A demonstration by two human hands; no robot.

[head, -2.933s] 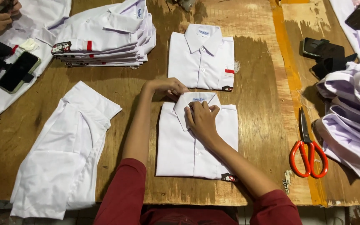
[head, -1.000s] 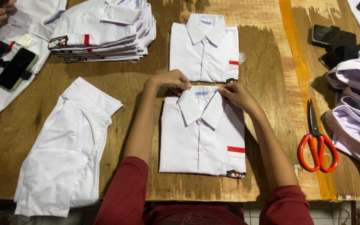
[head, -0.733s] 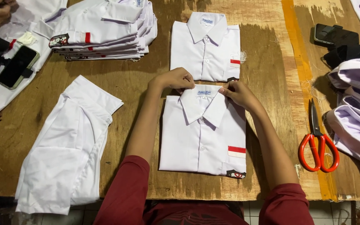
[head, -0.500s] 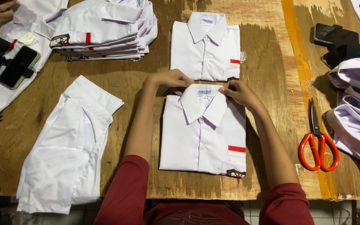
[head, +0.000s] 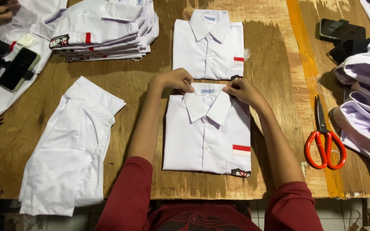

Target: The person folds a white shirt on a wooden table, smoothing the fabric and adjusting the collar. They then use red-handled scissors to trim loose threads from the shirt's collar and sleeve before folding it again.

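Collar work on the folded white shirt (head: 206, 130), which lies face up near the front edge of the worktop (head: 275, 107), about mid-width, collar pointing to the far edge; left hand (head: 174, 80) pinches the left end of the collar, right hand (head: 241, 90) pinches the right end, fingers of both closed on the cloth, not flat; fold itself looks done, body squared, pocket with red stripe showing at the shirt's front right corner, so this reads as the final straightening step; second folded shirt (head: 208, 45) sits just beyond it toward the far edge, nearly touching the hands; stack of folded shirts (head: 103, 30) at the far left, unfolded shirt (head: 71, 147) at the front left, red scissors (head: 324, 139) toward the right edge, well apart; next move probably calls for an even pull on both collar ends, then a flat lift from under the body so the fold holds
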